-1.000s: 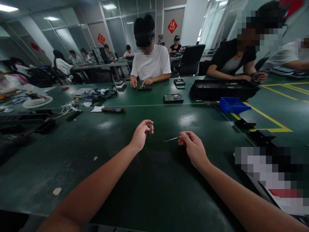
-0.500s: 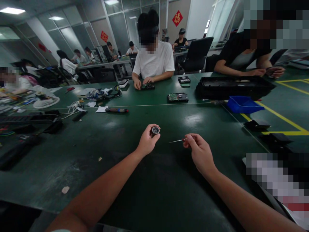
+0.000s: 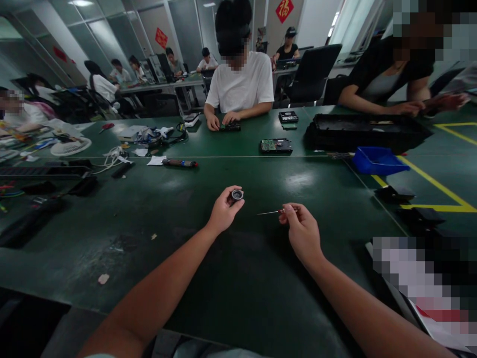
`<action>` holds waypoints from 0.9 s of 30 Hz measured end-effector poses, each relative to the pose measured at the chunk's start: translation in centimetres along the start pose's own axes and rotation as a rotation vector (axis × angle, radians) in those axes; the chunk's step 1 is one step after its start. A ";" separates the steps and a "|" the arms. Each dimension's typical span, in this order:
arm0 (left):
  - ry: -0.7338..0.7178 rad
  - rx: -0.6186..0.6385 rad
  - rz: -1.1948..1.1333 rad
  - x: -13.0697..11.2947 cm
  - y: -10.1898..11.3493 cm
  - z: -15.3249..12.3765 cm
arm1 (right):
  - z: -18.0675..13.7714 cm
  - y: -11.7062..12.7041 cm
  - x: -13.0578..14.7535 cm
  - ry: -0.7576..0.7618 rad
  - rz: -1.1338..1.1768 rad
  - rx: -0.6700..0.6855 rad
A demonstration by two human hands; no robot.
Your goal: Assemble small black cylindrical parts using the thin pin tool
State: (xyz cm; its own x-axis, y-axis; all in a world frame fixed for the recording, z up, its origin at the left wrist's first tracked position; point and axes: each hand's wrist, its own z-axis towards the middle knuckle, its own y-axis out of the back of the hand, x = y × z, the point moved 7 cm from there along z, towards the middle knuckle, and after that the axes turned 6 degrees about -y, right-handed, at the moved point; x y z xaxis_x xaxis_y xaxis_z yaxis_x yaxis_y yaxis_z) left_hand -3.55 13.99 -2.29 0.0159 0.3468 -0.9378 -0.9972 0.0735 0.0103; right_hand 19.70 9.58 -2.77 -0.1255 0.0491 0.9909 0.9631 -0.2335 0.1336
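My left hand (image 3: 222,211) is closed around a small dark cylindrical part (image 3: 237,195), its round hollow end with a metallic rim facing up toward me. Fingers cover most of its body, so its exact kind is hidden. To the right, my right hand (image 3: 302,226) grips a thin screwdriver (image 3: 269,213) by its red handle. The screwdriver's slim metal shaft points left toward the cylinder, with a gap between tip and part. Both hands are above the dark green table (image 3: 223,278).
A taped cylindrical tool (image 3: 180,163) lies beyond my left hand. Farther back are an opened hard drive (image 3: 276,145), a long black housing (image 3: 367,132) and a blue bin (image 3: 379,161). Black blocks (image 3: 421,217) sit at right. A person in white (image 3: 244,84) works opposite.
The view has shifted slightly. My left hand has tilted the cylindrical part a little, and the screwdriver in my right hand stays pointed at it, still apart.
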 end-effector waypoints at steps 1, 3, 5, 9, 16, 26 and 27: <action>-0.002 0.001 0.005 0.0 0.1 0.0 | 0.0 0.0 0.0 0.000 0.003 -0.004; -0.007 0.012 0.015 0.2 0.1 0.0 | 0.1 -0.1 0.0 0.010 0.016 0.001; -0.014 0.026 0.020 0.3 0.2 0.0 | 0.2 -0.3 0.0 0.011 0.019 -0.003; -0.031 0.030 0.022 0.6 0.3 0.0 | 0.1 -0.3 0.3 0.042 -0.043 -0.024; -0.045 0.036 0.052 0.5 0.3 0.1 | -0.8 0.2 1.8 0.123 -0.184 -0.032; -0.051 0.136 0.310 -2.3 0.0 -1.9 | -2.6 -0.2 3.9 0.257 -0.209 0.034; -0.054 0.150 0.334 -2.5 -0.2 -2.3 | -2.7 -0.2 4.0 0.264 -0.201 0.039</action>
State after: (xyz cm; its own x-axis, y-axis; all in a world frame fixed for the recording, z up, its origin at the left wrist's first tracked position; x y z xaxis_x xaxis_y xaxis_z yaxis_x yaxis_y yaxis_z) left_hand -3.59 11.01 -0.75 -0.3010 0.4235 -0.8544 -0.9265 0.0823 0.3672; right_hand 18.37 7.25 1.24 -0.3660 -0.1643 0.9160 0.9207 -0.2074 0.3307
